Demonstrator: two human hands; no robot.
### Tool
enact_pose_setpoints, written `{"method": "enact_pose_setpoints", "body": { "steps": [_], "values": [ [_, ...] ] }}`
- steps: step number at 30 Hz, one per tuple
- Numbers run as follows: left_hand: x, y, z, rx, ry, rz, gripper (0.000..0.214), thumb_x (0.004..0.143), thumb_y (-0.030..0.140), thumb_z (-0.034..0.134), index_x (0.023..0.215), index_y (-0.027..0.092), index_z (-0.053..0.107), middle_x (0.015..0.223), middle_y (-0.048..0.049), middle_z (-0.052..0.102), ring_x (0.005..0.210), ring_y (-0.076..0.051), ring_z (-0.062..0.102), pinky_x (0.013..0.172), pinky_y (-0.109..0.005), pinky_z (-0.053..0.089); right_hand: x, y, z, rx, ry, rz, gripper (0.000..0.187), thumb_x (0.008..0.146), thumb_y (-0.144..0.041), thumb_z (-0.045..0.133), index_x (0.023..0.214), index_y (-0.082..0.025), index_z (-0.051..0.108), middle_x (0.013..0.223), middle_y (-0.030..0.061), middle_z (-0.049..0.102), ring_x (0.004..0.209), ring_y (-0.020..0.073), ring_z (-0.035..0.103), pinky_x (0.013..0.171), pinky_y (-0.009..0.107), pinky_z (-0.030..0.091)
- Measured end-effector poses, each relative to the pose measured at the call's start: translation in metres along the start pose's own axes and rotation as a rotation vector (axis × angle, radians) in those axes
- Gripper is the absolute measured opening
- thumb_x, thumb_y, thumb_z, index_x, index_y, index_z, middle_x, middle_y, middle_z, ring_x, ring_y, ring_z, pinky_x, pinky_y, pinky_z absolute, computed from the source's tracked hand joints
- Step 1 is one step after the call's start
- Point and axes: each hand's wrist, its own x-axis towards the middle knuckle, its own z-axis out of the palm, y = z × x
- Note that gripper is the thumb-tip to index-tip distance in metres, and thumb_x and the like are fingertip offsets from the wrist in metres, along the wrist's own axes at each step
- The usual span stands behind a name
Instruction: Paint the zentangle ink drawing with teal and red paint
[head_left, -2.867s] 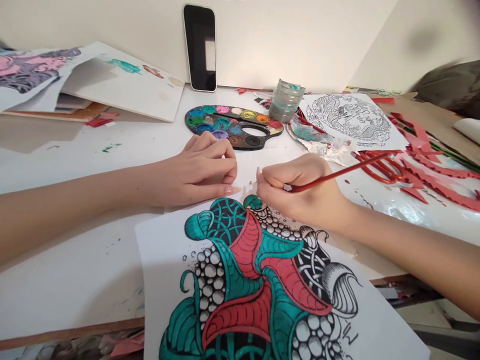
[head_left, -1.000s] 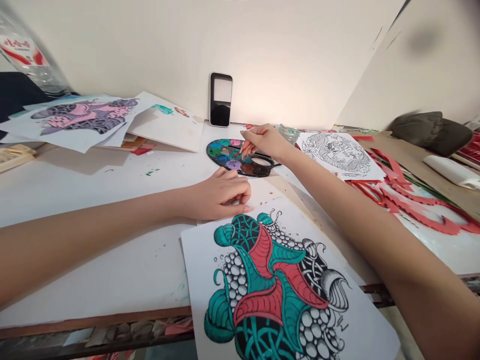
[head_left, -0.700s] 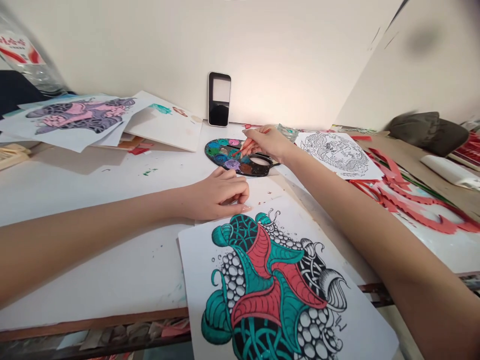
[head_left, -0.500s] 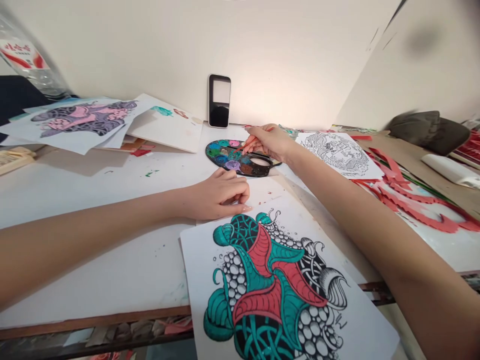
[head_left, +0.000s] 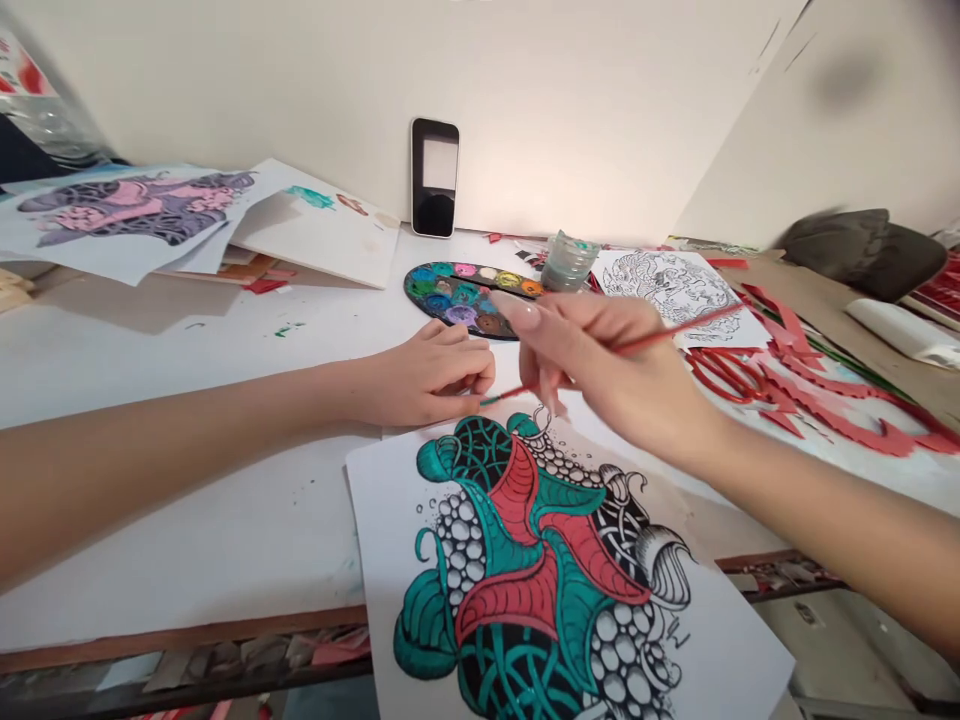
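A sheet with a teal, red and black patterned drawing (head_left: 540,560) lies at the table's front edge. My left hand (head_left: 427,375) rests curled just beyond the sheet's top edge, fingertips pressed down on the table. My right hand (head_left: 600,365) hovers above the drawing's top, pinching a thin red paintbrush (head_left: 645,342) whose tip points down toward the teal part. Behind both hands sits a black oval paint palette (head_left: 465,290) with several coloured wells.
A small paint-smeared jar (head_left: 568,262) stands right of the palette. A phone (head_left: 434,177) leans on the wall. Painted sheets (head_left: 135,215) are stacked at the left. A dragon line drawing (head_left: 667,285) and red paper cuttings (head_left: 817,390) lie at the right.
My right hand has drawn back from the palette with the brush and now hovers over the top of the drawing. My left hand has stayed in place.
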Motion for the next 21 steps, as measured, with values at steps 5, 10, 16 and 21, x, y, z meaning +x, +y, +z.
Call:
{"method": "enact_pose_setpoints", "body": {
  "steps": [5, 10, 16, 21],
  "values": [
    [0.000, 0.004, -0.002, -0.015, 0.007, -0.024, 0.030, 0.102, 0.044, 0.045, 0.087, 0.021, 0.056, 0.084, -0.0012, 0.057, 0.085, -0.021, 0.040, 0.083, -0.036, 0.024, -0.024, 0.035, -0.009, -0.174, -0.038, -0.213, 0.027, 0.092, -0.027, 0.074, 0.068, -0.018, 0.064, 0.064, -0.0001, 0.068, 0.055, 0.0090, 0.061, 0.053, 0.023, 0.045],
    [0.001, 0.006, -0.003, -0.029, 0.002, -0.054, 0.031, 0.102, 0.045, 0.046, 0.084, 0.020, 0.053, 0.081, 0.0000, 0.054, 0.083, -0.020, 0.037, 0.082, -0.036, 0.022, -0.019, 0.050, -0.014, -0.027, 0.015, -0.033, 0.044, 0.089, -0.031, 0.078, 0.056, -0.019, 0.050, 0.053, -0.0025, 0.064, 0.045, 0.0083, 0.057, 0.044, 0.020, 0.041],
    [0.001, 0.005, -0.003, -0.037, 0.004, -0.051, 0.031, 0.102, 0.045, 0.047, 0.083, 0.020, 0.050, 0.081, -0.0001, 0.053, 0.083, -0.021, 0.037, 0.081, -0.036, 0.022, -0.017, 0.040, -0.012, -0.068, 0.024, 0.069, 0.048, 0.085, -0.037, 0.081, 0.056, -0.018, 0.049, 0.045, -0.0055, 0.052, 0.041, 0.0054, 0.044, 0.038, 0.019, 0.029],
    [0.000, 0.004, -0.002, -0.020, 0.000, -0.040, 0.032, 0.103, 0.044, 0.045, 0.082, 0.021, 0.051, 0.083, -0.0007, 0.053, 0.082, -0.021, 0.037, 0.079, -0.036, 0.021, -0.019, 0.041, -0.013, -0.085, -0.032, 0.121, 0.055, 0.085, -0.043, 0.080, 0.052, -0.019, 0.044, 0.046, -0.0027, 0.056, 0.043, 0.0064, 0.046, 0.040, 0.021, 0.029]
  ]
}}
